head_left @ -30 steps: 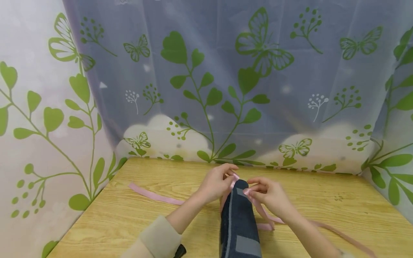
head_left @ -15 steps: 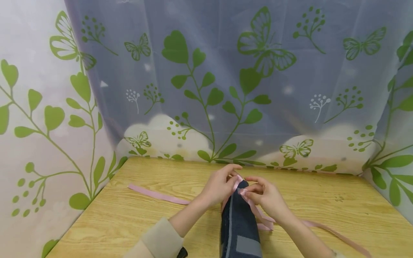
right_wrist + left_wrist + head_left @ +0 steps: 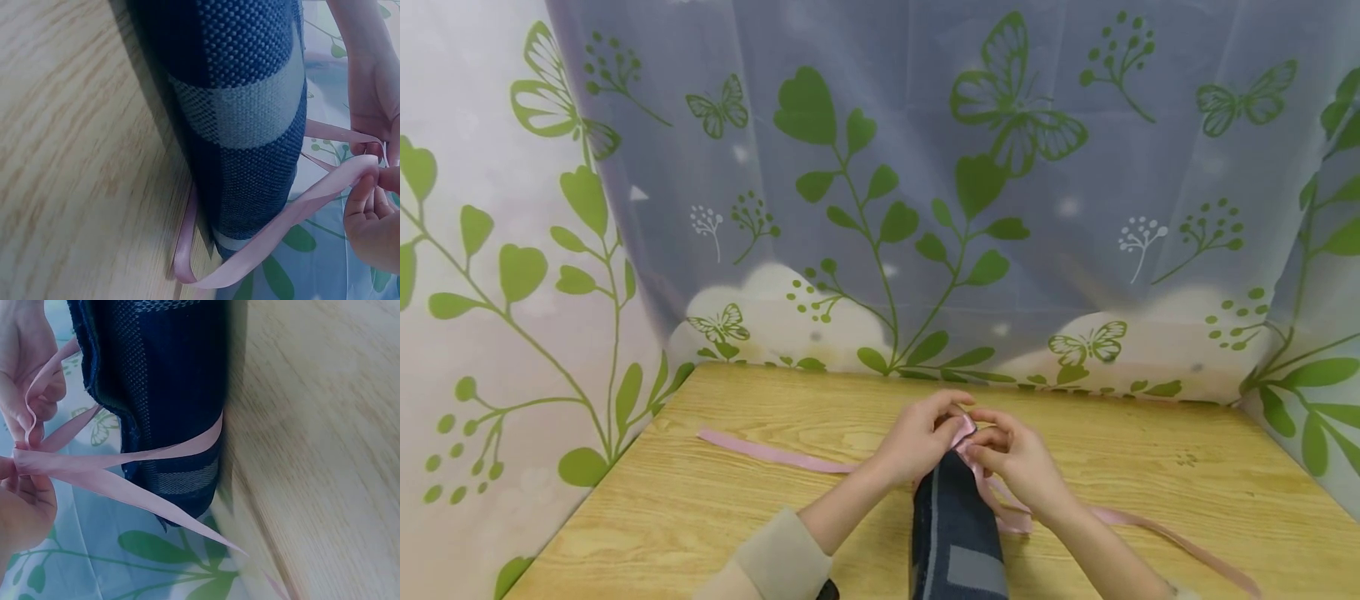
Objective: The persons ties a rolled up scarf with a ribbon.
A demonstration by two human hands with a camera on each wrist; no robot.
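Observation:
A dark blue cloth roll (image 3: 951, 517) with grey patches lies lengthwise on the table, pointing away from me. Pink ribbon (image 3: 187, 442) passes round its far end, as the left wrist view shows. Above that end my left hand (image 3: 917, 440) pinches the ribbon between thumb and fingers. Close beside it, my right hand (image 3: 1021, 462) pinches another stretch, its fingertips nearly meeting the left ones. A ribbon loop (image 3: 250, 259) hangs slack beside the roll in the right wrist view. Where the strands cross is partly hidden by the fingers.
The wooden table (image 3: 647, 517) carries a loose ribbon tail on the left and another ribbon tail (image 3: 1187, 546) on the right. A patterned curtain (image 3: 880, 250) stands behind its far edge. A small black object (image 3: 827, 590) shows beside the left sleeve.
Both hands have drawn together over the roll's far end, the left shifting right and the right slightly left. The ribbon strands between them now overlap, and the left tail has slid slightly.

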